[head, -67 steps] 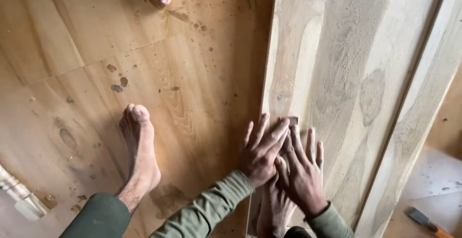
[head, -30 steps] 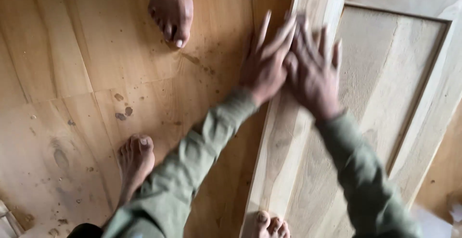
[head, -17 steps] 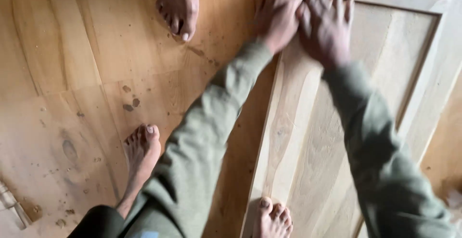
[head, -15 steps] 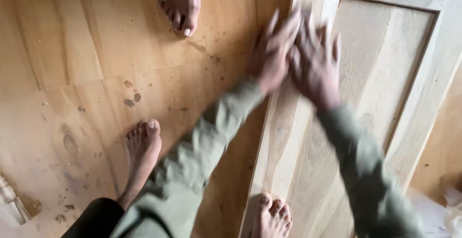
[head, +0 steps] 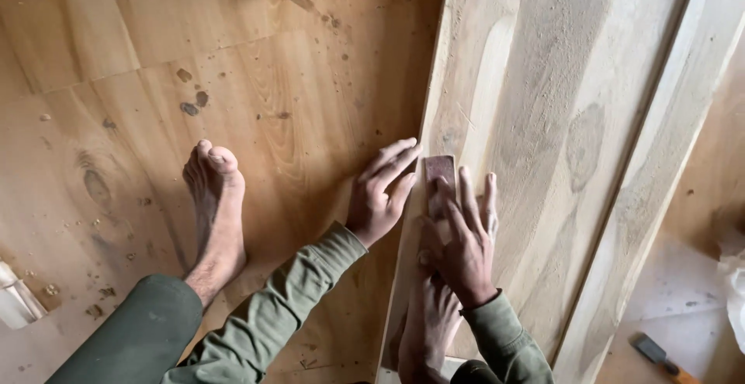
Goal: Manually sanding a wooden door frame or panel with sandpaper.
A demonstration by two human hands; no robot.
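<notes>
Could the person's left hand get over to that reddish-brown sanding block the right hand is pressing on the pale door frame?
Probably yes. The left hand lies flat at the edge of the pale door frame, right beside the sanding block under the right hand. Nothing lies between them; only the right hand's fingers cover part of the block.

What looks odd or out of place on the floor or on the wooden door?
Nothing looks broken. The wooden door is dusty and pale, and dark spots and small chips mark the floor. A tool lies loose at the lower right. The right hand presses a sanding block; the left hand rests beside it.
</notes>
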